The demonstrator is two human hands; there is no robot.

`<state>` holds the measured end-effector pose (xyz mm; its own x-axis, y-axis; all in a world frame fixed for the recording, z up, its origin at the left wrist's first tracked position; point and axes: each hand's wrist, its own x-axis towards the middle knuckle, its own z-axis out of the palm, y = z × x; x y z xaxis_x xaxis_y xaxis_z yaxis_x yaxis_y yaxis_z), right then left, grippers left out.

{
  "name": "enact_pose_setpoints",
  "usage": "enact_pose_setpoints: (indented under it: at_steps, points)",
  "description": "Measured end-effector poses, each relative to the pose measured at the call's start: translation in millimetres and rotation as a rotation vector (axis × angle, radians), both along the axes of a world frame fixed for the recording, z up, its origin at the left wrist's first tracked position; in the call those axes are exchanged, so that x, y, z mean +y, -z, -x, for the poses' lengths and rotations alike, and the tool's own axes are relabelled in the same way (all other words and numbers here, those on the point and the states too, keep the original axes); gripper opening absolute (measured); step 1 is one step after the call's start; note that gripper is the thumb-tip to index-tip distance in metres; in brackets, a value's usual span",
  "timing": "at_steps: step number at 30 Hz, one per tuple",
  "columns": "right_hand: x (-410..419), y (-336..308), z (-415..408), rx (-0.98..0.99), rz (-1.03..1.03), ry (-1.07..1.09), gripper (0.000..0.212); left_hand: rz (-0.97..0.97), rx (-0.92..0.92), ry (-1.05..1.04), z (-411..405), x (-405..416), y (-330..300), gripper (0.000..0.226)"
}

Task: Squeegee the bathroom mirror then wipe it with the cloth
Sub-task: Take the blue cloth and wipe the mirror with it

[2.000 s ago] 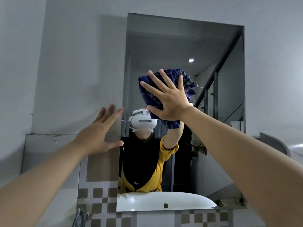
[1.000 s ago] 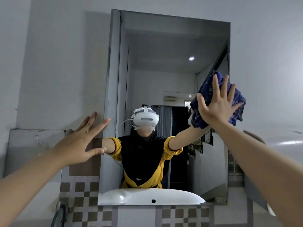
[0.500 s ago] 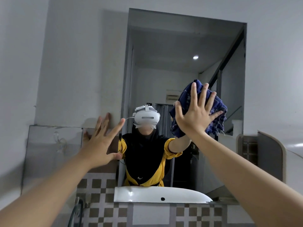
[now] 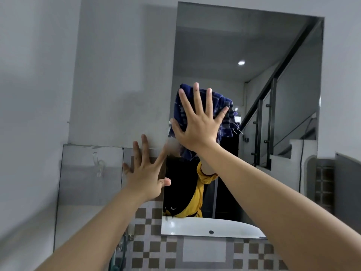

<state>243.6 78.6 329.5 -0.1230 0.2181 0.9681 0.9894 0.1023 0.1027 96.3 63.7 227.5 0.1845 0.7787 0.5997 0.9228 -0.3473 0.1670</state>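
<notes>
A tall frameless mirror [image 4: 224,45] hangs on the grey wall above a sink. My right hand [image 4: 197,122] presses a dark blue checked cloth [image 4: 224,106] flat against the glass near the mirror's left edge, fingers spread over it. My left hand [image 4: 145,173] lies flat and spread on the wall tiles just left of the mirror's lower edge, holding nothing. No squeegee is in view. The mirror reflects a person in a yellow and black top, mostly hidden behind my right hand and the cloth.
Brown and grey checked tiles [image 4: 154,247] run below the mirror. A clear plastic hook [image 4: 98,167] is stuck on the grey panel at the left. The sink's white rim shows only as a reflection [image 4: 211,227]. A dark panel [image 4: 347,188] stands at the right.
My right hand has slid the cloth from the mirror's right edge across the glass to its left side. My left hand has stayed braced on the wall left of the mirror.
</notes>
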Motion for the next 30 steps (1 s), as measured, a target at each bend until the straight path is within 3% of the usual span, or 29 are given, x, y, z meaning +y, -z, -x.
enact_pose_setpoints:
  at_steps: [6,13,21,30]
  points:
    - [-3.7,-2.2,-13.9,-0.396,0.018,0.024,0.073,-0.044,-0.032,0.035,-0.2,1.1,4.3,0.107]
    - [-8.1,2.2,-39.9,-0.573,0.033,0.039,0.072,-0.046,-0.023,0.063,2.5,2.0,6.2,0.105]
    - [-15.7,16.0,-88.6,-0.618,0.033,0.041,0.073,0.003,-0.021,0.036,0.3,-0.5,1.1,0.103]
    - [-26.2,29.3,-179.3,-0.521,0.021,0.110,0.076,0.000,-0.011,-0.008,-0.5,-2.9,-0.1,0.108]
